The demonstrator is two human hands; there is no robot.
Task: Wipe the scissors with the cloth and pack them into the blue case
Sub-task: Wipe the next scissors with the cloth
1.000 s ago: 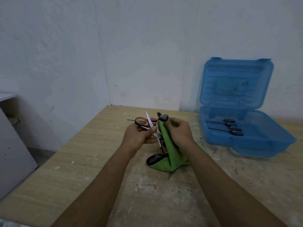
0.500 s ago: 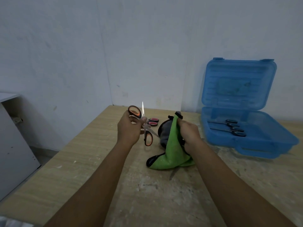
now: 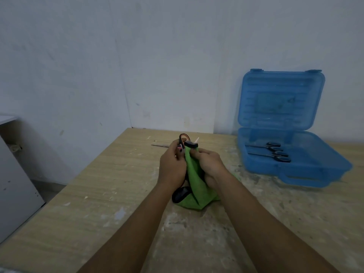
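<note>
My left hand (image 3: 173, 166) grips a pair of scissors with black-and-orange handles (image 3: 183, 139); one blade tip pokes up behind my fingers. Pressed against it, my right hand (image 3: 209, 164) holds a green cloth with black trim (image 3: 194, 186), which hangs down to the table. The open blue case (image 3: 295, 170) stands at the right with its lid up against the wall. Two black-handled scissors (image 3: 272, 151) lie inside its tray. More scissors lie on the table behind my hands, mostly hidden; one blade (image 3: 160, 145) shows to the left.
The wooden table (image 3: 98, 194) is dusty and stained; its left edge drops off toward a grey cabinet (image 3: 13, 174). A white wall closes the far side.
My hands were apart half a second ago with the scissors raised in the left one. They have come together, and the cloth now meets the scissors.
</note>
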